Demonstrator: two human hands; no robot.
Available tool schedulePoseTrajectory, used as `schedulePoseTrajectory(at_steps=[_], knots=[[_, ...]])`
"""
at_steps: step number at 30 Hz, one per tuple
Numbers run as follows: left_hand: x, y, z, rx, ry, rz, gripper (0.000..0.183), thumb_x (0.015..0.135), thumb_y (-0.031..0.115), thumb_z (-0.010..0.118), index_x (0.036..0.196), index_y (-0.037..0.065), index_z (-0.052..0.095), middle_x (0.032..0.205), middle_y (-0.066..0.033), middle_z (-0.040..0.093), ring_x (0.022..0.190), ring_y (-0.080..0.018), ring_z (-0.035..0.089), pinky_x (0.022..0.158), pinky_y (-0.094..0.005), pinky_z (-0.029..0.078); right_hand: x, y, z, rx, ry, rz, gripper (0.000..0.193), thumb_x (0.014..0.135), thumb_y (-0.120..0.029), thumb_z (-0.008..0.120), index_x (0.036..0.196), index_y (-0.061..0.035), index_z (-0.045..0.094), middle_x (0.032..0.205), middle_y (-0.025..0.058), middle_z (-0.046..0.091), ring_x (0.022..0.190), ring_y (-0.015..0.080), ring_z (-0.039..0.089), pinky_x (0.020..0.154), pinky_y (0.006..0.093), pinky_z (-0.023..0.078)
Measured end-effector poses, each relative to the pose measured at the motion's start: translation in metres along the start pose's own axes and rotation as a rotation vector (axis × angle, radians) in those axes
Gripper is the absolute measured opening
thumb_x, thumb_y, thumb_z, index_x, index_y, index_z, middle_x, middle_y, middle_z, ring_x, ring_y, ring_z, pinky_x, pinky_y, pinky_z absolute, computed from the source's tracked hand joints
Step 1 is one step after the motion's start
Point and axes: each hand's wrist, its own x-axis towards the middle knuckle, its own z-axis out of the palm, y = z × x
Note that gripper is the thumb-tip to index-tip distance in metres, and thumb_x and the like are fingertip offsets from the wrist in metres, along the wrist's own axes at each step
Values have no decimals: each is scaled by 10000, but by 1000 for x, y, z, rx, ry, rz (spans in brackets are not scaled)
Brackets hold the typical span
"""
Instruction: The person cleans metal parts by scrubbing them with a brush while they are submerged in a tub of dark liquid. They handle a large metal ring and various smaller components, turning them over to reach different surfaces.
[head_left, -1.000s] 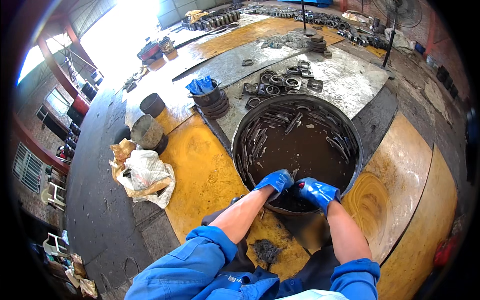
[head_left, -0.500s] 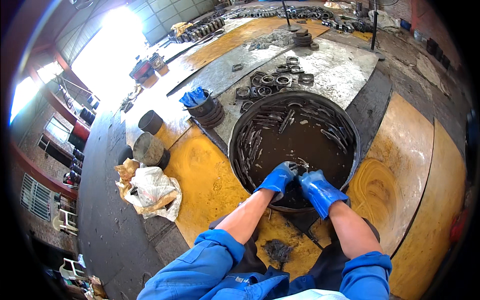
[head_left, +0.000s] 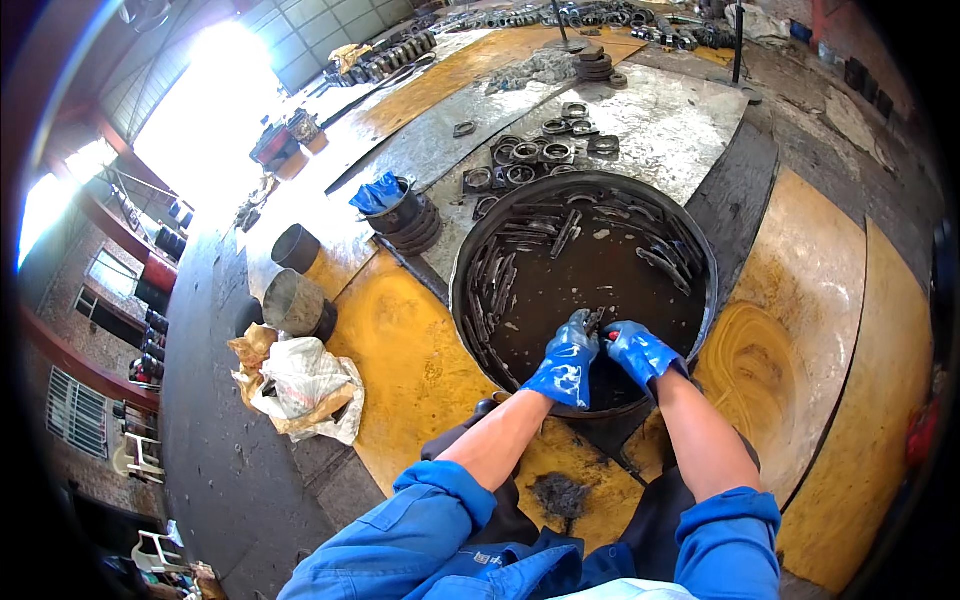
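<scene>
Both hands wear blue rubber gloves and are close together over the near side of a large round tub [head_left: 712, 285] of murky brown liquid [head_left: 570, 285]. My left hand [head_left: 568, 358] is closed around a small dark piece [head_left: 597, 319] that sticks up past its fingertips. Just to the right, my right hand [head_left: 643, 352] is closed on a small object with a red part [head_left: 612, 336]; the glove hides the rest of it. Dark, slim curved strips [head_left: 492, 290] line the tub's left wall. Others [head_left: 665, 265] lie along the far and right sides, partly in the liquid.
Dark ring-shaped metal parts [head_left: 525, 152] lie beyond the tub. A bucket with blue plastic [head_left: 400, 212] stands on stacked rings to the left. Further left are two grey buckets [head_left: 295, 302] and a white sack [head_left: 305, 380]. Yellow-stained boards [head_left: 400, 345] cover the floor.
My left hand has turned more upright, its fingers now pointing up around the dark piece. My right hand has shifted slightly, and the red part now shows. The view has tilted a little.
</scene>
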Motion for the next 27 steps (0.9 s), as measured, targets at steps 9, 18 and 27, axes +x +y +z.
schedulePoseTrajectory(at_steps=[9, 18, 27], knots=[[46, -80, -6, 60, -330, 9, 458, 953, 322, 660, 1316, 44, 633, 1270, -253, 660, 1184, -434, 628, 995, -476, 519, -22, -46, -18, -60, -191, 42, 390, 899, -380, 643, 1130, -78, 732, 1137, 206, 728, 1050, 388, 692, 883, 446, 536], [20, -8, -25, 166, -341, 7, 426, 932, 370, 686, 1185, 27, 705, 1214, -260, 678, 1152, -434, 641, 951, -477, 534, -15, -18, 14, -234, -264, -107, 398, 932, -406, 622, 1172, -107, 730, 1208, 190, 709, 1125, 389, 671, 966, 457, 524], [24, -36, -9, 272, -208, -112, 470, 913, 335, 673, 1314, 92, 635, 1270, -237, 667, 1201, -417, 629, 1011, -492, 526, -7, -32, 27, -823, -272, -124, 311, 984, -215, 509, 1215, -193, 716, 1274, 137, 702, 1194, 320, 668, 977, 528, 499]])
